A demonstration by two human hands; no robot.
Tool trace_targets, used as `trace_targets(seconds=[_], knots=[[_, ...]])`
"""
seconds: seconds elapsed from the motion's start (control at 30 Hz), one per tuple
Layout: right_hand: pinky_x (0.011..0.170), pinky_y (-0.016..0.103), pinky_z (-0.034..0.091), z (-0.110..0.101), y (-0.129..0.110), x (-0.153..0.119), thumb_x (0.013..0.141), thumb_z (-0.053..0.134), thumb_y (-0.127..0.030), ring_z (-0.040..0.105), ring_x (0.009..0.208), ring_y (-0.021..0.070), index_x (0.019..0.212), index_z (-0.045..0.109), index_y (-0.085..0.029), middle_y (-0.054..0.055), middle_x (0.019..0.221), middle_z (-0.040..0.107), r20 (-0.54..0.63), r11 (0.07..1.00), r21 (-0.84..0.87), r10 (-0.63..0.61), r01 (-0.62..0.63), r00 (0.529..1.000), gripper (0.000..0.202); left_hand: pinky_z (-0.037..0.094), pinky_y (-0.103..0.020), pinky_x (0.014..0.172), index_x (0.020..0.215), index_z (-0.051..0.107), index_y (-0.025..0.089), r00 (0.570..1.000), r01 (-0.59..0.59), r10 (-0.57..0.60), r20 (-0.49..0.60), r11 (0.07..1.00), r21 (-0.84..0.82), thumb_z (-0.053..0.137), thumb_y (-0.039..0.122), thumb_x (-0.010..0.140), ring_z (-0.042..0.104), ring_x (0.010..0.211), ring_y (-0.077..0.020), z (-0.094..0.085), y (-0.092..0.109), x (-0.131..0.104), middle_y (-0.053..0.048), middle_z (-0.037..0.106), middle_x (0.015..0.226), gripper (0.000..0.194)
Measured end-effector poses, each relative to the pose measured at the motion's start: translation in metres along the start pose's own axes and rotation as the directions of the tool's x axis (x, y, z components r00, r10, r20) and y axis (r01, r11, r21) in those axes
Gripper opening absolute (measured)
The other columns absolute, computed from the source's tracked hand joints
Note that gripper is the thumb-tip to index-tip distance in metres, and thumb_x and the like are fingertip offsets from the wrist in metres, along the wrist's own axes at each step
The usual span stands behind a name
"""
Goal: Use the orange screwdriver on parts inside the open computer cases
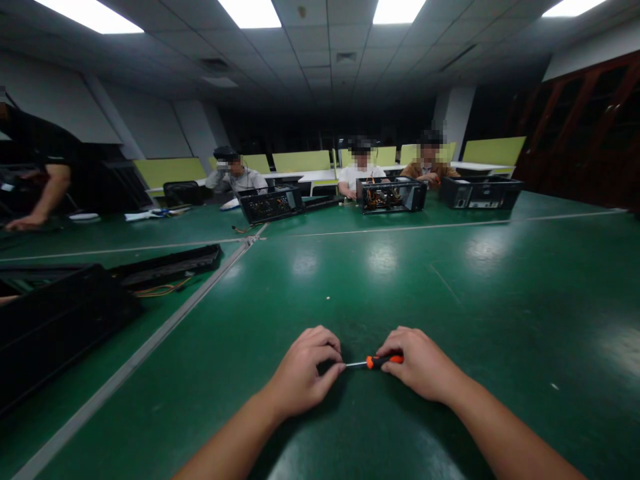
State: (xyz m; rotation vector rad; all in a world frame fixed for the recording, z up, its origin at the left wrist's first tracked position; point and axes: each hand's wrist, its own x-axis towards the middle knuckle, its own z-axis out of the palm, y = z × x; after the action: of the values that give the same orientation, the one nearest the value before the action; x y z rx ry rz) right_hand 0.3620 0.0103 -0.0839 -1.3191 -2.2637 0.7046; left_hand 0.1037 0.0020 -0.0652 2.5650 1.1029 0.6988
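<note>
In the head view, a screwdriver [371, 362] is lying between the two hands, low over the near part of the green table [380, 287]; whether it is touching the surface, I cannot tell. Its long axis is running nearly straight across from side to side, the handle end tilting very slightly toward the far side. The bare metal shaft [357, 365] is pointing left, and the orange-and-black handle [385, 362] is pointing right. The right hand [419, 363] is holding the handle between thumb and bent fingers. The left hand [311, 365] is curving narrowly, its thumb and fingertips meeting the shaft's end; whether they are gripping it or only covering it, I cannot tell. To the left, a black case [55, 320] is resting beyond a grey strip [150, 347], and three people are sitting across the table behind open computer cases [393, 195]
</note>
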Motion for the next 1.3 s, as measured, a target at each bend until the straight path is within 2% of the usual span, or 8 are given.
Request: trace_targets(seconds=[0.37,0.67,0.87,1.03,1.1,1.23,1.3], knots=[[0.084,0.035,0.043,0.001,-0.001,-0.002,0.080,0.071,-0.021,0.061,0.092,0.0242,0.094,0.077,-0.027,0.003,0.093,0.074,-0.019,1.000,-0.026,-0.008,0.008,1.000,0.017,0.045,-0.034,0.081,0.080,0.072,0.020,1.000,0.001,-0.001,-0.031,1.000,0.005,0.061,0.017,0.087,0.060,0.087,-0.0191,-0.001,0.001,0.002,-0.005,0.068,0.089,0.013],[0.083,0.034,0.042,0.005,-0.004,-0.002,0.080,0.070,-0.019,0.059,0.093,0.0236,0.093,0.074,-0.026,0.003,0.092,0.072,-0.048,0.999,-0.027,-0.021,0.020,0.999,0.015,0.045,-0.035,0.083,0.078,0.071,0.020,0.996,0.020,-0.020,-0.089,1.000,-0.006,0.061,0.020,0.088,0.060,0.086,-0.0190,-0.001,0.001,0.003,-0.005,0.067,0.087,0.014],[0.082,0.034,0.042,0.004,-0.006,-0.003,0.079,0.069,-0.016,0.059,0.092,0.0225,0.090,0.073,-0.025,0.002,0.091,0.071,-0.070,1.000,0.009,-0.016,0.016,0.997,0.015,0.046,-0.035,0.082,0.080,0.072,0.021,0.987,-0.009,0.010,-0.159,1.000,0.006,0.062,0.022,0.089,0.060,0.085,-0.0189,0.000,0.000,0.002,-0.005,0.067,0.086,0.013],[0.082,0.033,0.042,0.003,-0.008,-0.003,0.080,0.068,-0.016,0.060,0.091,0.0214,0.092,0.074,-0.025,0.002,0.093,0.070,-0.090,0.999,0.031,-0.038,0.041,0.995,0.016,0.045,-0.040,0.095,0.086,0.073,0.021,0.966,-0.045,0.058,-0.252,0.997,0.054,0.062,0.023,0.090,0.061,0.089,-0.0194,0.000,0.000,0.001,-0.005,0.067,0.090,0.012],[0.082,0.034,0.042,0.001,-0.011,-0.004,0.082,0.067,-0.016,0.059,0.091,0.0212,0.093,0.074,-0.025,0.002,0.093,0.069,-0.116,0.997,0.034,-0.067,0.071,0.991,0.016,0.042,-0.042,0.100,0.089,0.074,0.023,0.973,-0.043,0.064,-0.224,0.994,0.098,0.062,0.024,0.090,0.061,0.093,-0.0197,0.000,-0.003,0.001,-0.005,0.067,0.093,0.013],[0.084,0.035,0.042,-0.001,-0.016,-0.006,0.085,0.067,-0.016,0.059,0.091,0.0217,0.097,0.074,-0.024,0.003,0.092,0.070,-0.213,0.987,0.057,-0.133,0.148,0.968,0.016,0.040,-0.044,0.102,0.087,0.076,0.026,1.000,-0.017,0.020,-0.020,0.993,0.120,0.067,0.024,0.088,0.060,0.096,-0.0205,0.005,-0.008,0.002,-0.004,0.068,0.098,0.010],[0.085,0.036,0.042,-0.001,-0.018,-0.007,0.083,0.068,-0.015,0.059,0.091,0.0219,0.097,0.073,-0.023,0.003,0.093,0.070,-0.257,0.984,0.066,-0.145,0.167,0.955,0.017,0.042,-0.042,0.100,0.085,0.076,0.025,0.999,0.005,-0.008,0.037,0.996,0.091,0.068,0.022,0.086,0.060,0.097,-0.0206,0.007,-0.010,0.002,-0.004,0.068,0.098,0.008]])
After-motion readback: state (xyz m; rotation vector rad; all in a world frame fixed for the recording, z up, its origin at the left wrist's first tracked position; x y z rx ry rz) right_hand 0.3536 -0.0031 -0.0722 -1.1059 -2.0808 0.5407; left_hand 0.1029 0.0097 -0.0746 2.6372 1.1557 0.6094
